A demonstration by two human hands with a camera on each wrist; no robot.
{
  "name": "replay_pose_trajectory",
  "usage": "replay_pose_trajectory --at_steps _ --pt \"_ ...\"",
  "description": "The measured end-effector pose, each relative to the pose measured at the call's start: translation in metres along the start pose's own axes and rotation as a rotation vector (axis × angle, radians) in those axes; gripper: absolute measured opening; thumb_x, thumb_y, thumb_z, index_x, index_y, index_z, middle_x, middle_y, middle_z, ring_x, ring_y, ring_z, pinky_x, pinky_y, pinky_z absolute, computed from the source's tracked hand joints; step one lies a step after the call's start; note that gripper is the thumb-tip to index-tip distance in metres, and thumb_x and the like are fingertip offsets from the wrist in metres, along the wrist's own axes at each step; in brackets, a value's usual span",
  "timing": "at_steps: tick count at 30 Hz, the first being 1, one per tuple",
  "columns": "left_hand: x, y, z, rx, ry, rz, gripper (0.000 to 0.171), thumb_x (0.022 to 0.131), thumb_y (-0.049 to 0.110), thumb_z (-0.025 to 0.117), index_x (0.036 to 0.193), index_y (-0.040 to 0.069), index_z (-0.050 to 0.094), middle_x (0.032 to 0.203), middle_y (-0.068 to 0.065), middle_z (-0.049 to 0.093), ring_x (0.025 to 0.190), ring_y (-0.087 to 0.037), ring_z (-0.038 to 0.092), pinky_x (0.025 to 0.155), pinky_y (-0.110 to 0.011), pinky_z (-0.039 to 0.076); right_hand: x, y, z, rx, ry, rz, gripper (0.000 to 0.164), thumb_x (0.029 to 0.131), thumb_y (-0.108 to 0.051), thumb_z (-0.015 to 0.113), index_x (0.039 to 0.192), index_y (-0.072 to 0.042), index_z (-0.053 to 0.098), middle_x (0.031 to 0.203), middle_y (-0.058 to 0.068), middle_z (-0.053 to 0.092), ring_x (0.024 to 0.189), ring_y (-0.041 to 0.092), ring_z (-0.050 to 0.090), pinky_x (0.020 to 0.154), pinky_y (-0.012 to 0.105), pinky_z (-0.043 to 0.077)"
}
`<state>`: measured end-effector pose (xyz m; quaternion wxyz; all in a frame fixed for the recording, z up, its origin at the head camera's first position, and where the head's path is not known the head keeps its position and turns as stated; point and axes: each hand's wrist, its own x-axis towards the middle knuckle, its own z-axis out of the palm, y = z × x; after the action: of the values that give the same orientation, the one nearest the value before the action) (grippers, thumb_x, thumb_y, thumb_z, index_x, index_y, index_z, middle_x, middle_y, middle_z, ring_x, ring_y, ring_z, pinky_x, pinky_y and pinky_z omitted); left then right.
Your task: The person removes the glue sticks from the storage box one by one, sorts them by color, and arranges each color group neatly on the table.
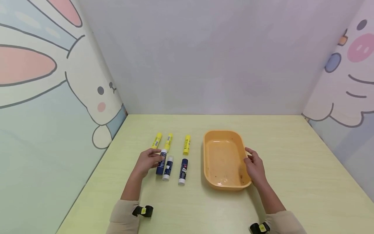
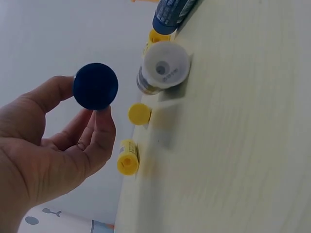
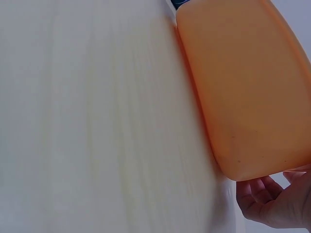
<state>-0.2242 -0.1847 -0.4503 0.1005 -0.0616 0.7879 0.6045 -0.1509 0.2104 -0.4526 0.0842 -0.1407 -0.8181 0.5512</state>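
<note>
My left hand (image 1: 146,162) pinches a dark blue glue stick (image 1: 161,163) between thumb and fingers; its blue round end (image 2: 95,86) faces the camera in the left wrist view. Beside it on the table are a blue glue stick (image 1: 168,169) with a white end and another dark blue one (image 1: 183,171), white end toward me. My right hand (image 1: 255,167) grips the right side of an orange plastic tray (image 1: 215,186), thumb at the rim. In the right wrist view, the tray's outer surface (image 3: 248,92) hides part of those fingers (image 3: 250,201).
Behind the blue sticks are three yellow glue sticks: one at the left (image 1: 157,139), one in the middle (image 1: 168,141) and one nearer the tray (image 1: 186,145). A grey wall (image 1: 204,65) backs the pale table (image 1: 277,146), with cartoon-printed panels at both sides.
</note>
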Motion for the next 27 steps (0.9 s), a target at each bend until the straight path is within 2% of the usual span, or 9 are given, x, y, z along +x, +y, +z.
replay_pose_trajectory --at_steps 11,21,27 --pt "0.005 -0.012 -0.023 0.076 -0.007 -0.034 0.044 0.081 0.013 0.071 0.122 0.004 0.057 0.103 -0.013 0.059 0.086 -0.022 0.058 0.071 -0.034 0.051 0.001 -0.002 -0.003 0.011 -0.013 -0.003 0.043 0.096 -0.004 0.038 0.139 -0.002 0.036 0.124 0.027 0.045 0.110 0.033 0.043 0.088 0.042 0.037" --pt "0.017 -0.027 -0.039 0.106 -0.006 -0.074 0.049 0.082 0.015 0.071 0.126 0.001 0.054 0.108 -0.015 0.059 0.078 -0.021 0.057 0.065 -0.032 0.049 0.001 0.003 0.000 -0.015 -0.005 0.002 0.044 0.096 -0.006 0.037 0.139 -0.003 0.036 0.117 0.025 0.049 0.101 0.031 0.047 0.080 0.036 0.040" --pt "0.023 -0.032 -0.045 0.108 0.013 -0.093 0.048 0.082 0.015 0.071 0.125 0.001 0.054 0.108 -0.015 0.060 0.078 -0.020 0.059 0.065 -0.031 0.050 0.002 0.003 0.001 -0.011 -0.007 -0.005 0.044 0.095 -0.006 0.037 0.139 -0.003 0.036 0.118 0.025 0.048 0.102 0.032 0.047 0.081 0.037 0.040"
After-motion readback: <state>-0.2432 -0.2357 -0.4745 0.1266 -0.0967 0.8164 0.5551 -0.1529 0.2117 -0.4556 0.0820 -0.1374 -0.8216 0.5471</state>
